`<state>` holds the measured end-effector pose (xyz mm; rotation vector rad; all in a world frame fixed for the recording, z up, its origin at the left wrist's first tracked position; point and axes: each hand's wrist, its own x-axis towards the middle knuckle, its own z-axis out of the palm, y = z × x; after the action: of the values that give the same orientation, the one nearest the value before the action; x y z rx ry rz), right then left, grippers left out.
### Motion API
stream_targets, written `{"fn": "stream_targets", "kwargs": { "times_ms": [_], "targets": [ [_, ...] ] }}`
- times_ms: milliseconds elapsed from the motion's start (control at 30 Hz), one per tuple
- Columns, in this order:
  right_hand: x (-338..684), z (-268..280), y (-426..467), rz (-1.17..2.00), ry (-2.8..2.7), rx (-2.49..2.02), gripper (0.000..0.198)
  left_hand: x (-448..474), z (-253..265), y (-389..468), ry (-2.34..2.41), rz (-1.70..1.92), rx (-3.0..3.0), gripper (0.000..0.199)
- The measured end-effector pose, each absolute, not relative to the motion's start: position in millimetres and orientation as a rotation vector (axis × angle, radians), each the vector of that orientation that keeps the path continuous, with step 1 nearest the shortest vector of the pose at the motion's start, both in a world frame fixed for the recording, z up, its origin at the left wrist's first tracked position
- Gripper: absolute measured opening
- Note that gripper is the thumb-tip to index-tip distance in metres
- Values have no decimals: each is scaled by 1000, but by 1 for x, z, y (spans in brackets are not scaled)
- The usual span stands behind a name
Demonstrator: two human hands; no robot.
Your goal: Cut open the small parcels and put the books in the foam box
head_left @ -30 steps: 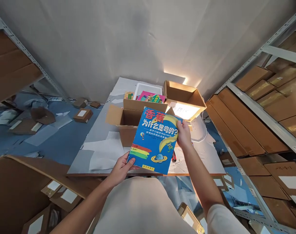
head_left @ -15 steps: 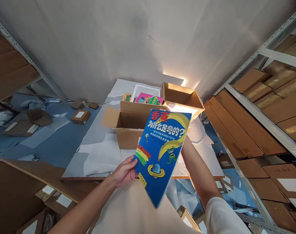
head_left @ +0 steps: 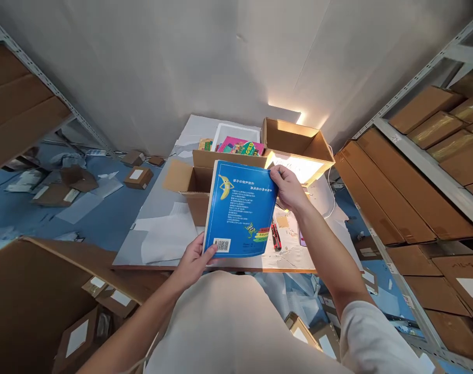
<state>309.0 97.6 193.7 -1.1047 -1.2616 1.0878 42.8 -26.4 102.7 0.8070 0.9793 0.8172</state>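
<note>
A blue paperback book (head_left: 240,208) is held up above the table, its back cover with a banana drawing and a barcode facing me. At its lower left corner, my left hand (head_left: 195,259) pinches the book with the thumb on the cover. My right hand (head_left: 287,187) grips the upper right corner. Behind the book stands an open cardboard box (head_left: 199,179) with its flaps up, partly hidden by it. A red and black utility knife (head_left: 276,236) lies on the table just right of the book.
A second open carton (head_left: 294,140) stands at the back right, beside a pink book (head_left: 241,146) and a white tray (head_left: 236,130). White foam sheets (head_left: 164,234) cover the table's left side. Shelves of boxes (head_left: 419,192) rise at right; a large carton (head_left: 65,275) is at lower left.
The book has turned over from its front cover to its back cover. My right hand, hidden behind it before, now shows at the upper right corner.
</note>
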Motion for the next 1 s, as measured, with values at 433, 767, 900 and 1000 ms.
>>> {"fn": "stream_targets", "kwargs": {
  "times_ms": [433,767,900,1000],
  "targets": [
    [324,191,100,756,-1497,-1325,29,47,81,-26,1127,1017,841,68],
    [335,187,103,988,-1315,-1238,42,53,86,-13,998,1084,717,62],
    [337,197,99,1278,-1154,-1077,59,60,91,-1,889,1021,602,55],
    [334,200,102,1397,-1107,-946,69,71,89,7,794,964,485,45]
  ]
}}
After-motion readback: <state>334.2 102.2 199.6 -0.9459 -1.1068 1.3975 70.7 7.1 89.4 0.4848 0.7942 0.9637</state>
